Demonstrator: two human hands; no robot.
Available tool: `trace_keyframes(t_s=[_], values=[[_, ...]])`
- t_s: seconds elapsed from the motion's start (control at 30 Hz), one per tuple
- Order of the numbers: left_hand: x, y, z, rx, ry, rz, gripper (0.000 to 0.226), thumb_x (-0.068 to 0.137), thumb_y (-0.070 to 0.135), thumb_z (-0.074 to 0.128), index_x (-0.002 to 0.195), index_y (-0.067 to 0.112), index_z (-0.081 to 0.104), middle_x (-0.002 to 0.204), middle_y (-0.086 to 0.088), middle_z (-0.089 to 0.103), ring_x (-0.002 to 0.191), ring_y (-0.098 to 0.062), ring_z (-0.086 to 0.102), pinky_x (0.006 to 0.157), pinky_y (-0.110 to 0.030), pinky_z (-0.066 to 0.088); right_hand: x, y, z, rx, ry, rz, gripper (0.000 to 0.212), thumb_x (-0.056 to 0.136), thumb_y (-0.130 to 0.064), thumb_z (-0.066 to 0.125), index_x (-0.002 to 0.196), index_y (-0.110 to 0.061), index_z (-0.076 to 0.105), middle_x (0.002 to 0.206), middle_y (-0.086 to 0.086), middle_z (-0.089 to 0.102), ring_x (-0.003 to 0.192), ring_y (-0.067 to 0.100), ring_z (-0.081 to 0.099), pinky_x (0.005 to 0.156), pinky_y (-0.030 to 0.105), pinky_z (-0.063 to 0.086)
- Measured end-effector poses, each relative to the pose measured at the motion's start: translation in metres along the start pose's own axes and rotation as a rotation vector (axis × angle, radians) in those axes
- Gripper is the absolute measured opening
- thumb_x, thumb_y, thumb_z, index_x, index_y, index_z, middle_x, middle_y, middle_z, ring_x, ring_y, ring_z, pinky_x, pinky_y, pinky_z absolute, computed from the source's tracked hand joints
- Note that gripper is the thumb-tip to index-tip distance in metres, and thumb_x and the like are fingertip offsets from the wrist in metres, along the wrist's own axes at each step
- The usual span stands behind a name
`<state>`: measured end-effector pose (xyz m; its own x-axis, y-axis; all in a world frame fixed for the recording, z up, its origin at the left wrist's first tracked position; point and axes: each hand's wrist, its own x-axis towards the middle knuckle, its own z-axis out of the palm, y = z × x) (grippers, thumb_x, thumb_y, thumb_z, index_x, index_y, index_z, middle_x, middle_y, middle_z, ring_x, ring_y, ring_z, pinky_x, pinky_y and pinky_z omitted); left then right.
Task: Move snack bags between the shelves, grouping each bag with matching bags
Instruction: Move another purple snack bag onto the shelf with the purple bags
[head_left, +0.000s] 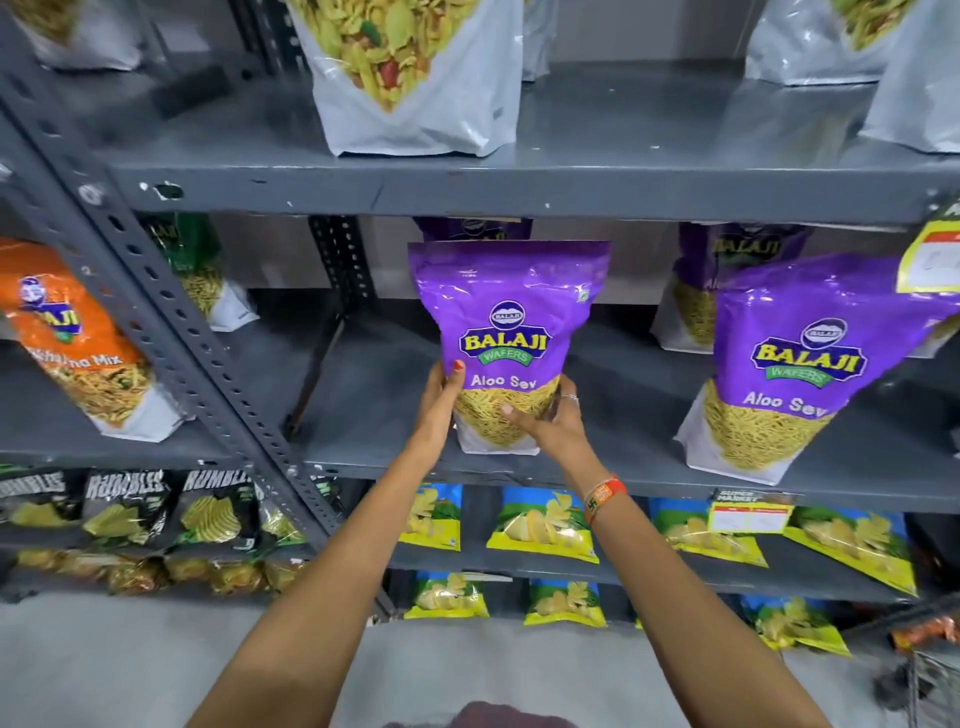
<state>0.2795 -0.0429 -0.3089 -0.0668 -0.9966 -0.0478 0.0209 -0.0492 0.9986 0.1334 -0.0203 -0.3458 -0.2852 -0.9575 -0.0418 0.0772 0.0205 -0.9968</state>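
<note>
On the middle shelf (363, 395), you have bare gray board to the left of the purple bag (506, 338) you hold, bounded by the slanted perforated post (171, 312). To its right, a narrower gap runs to a second purple bag (779, 374). Overhead, the upper shelf's edge (519, 189) sits close above the bag tops.

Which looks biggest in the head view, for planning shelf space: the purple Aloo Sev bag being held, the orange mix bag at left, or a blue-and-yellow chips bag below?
1. Held purple Aloo Sev bag and orange mix bag: alike, and nearness differs, so unranked.
2. Blue-and-yellow chips bag: clearly smallest.
</note>
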Motion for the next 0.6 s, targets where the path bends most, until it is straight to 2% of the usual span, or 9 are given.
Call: trace_keyframes(t_s=[0.1,0.17,0.23,0.33,0.43,0.53,0.6], values=[[0.003,0.003,-0.018,0.005,0.029,0.002,0.013,0.095,0.027,0.04,0.107,0.028,0.046,0.097,0.015,0.058,0.076,0.011,0.062,0.066,-0.011,0.051,0.006,0.001,0.018,0.005,-0.029,0.009,0.077,0.067,0.009,0.077,0.131,-0.003,0.035,0.118,0.011,0.057,0.104,0.022,0.059,0.072,0.012,0.056],[0.004,0.003,-0.026,0.019,0.044,0.005,0.012,0.095,0.029,0.041,0.105,0.031,0.046,0.098,0.016,0.058,0.086,0.002,0.058,0.074,-0.019,0.048,0.008,0.003,0.026,-0.001,-0.041,0.021,0.076,0.067,0.007,0.078,0.129,-0.005,0.036,0.118,0.011,0.058,0.105,0.022,0.058,0.073,0.014,0.056],[0.003,0.003,-0.032,0.037,0.046,0.005,0.011,0.094,0.031,0.041,0.103,0.033,0.046,0.097,0.016,0.058,0.088,0.0,0.056,0.075,-0.022,0.046,0.005,0.003,0.029,-0.009,-0.05,0.025,0.076,0.068,0.005,0.079,0.13,-0.004,0.036,0.119,0.012,0.059,0.106,0.021,0.059,0.074,0.014,0.057],[0.0,0.002,-0.036,0.043,0.042,0.012,0.014,0.094,0.03,0.041,0.107,0.029,0.046,0.095,0.016,0.058,0.081,0.007,0.058,0.069,-0.015,0.049,0.001,0.006,0.03,-0.037,-0.048,0.035,0.076,0.068,-0.002,0.081,0.13,-0.007,0.037,0.117,0.008,0.059,0.104,0.018,0.06,0.083,0.023,0.057],[-0.004,0.002,-0.039,0.035,0.056,0.025,0.013,0.095,0.028,0.04,0.106,0.027,0.046,0.093,0.016,0.058,0.066,0.018,0.06,0.057,-0.002,0.047,-0.003,0.008,0.033,-0.076,-0.042,0.027,0.076,0.067,-0.006,0.083,0.129,-0.01,0.039,0.114,0.004,0.059,0.099,0.01,0.061,0.076,0.015,0.056],[-0.005,0.002,-0.044,0.034,0.068,0.019,0.01,0.095,0.028,0.04,0.101,0.029,0.048,0.092,0.014,0.058,0.063,0.019,0.059,0.055,-0.002,0.047,-0.008,0.01,0.037,-0.096,-0.035,0.05,0.077,0.064,-0.015,0.086,0.126,-0.017,0.041,0.125,0.011,0.059,0.114,0.023,0.06,0.092,0.038,0.056],[-0.006,0.001,-0.046,0.029,0.059,0.01,0.014,0.095,0.028,0.039,0.107,0.025,0.046,0.093,0.014,0.058,0.064,0.018,0.06,0.055,-0.002,0.047,-0.012,0.007,0.038,-0.105,-0.035,0.058,0.077,0.063,-0.018,0.087,0.124,-0.021,0.041,0.129,0.014,0.057,0.117,0.026,0.058,0.097,0.045,0.054]])
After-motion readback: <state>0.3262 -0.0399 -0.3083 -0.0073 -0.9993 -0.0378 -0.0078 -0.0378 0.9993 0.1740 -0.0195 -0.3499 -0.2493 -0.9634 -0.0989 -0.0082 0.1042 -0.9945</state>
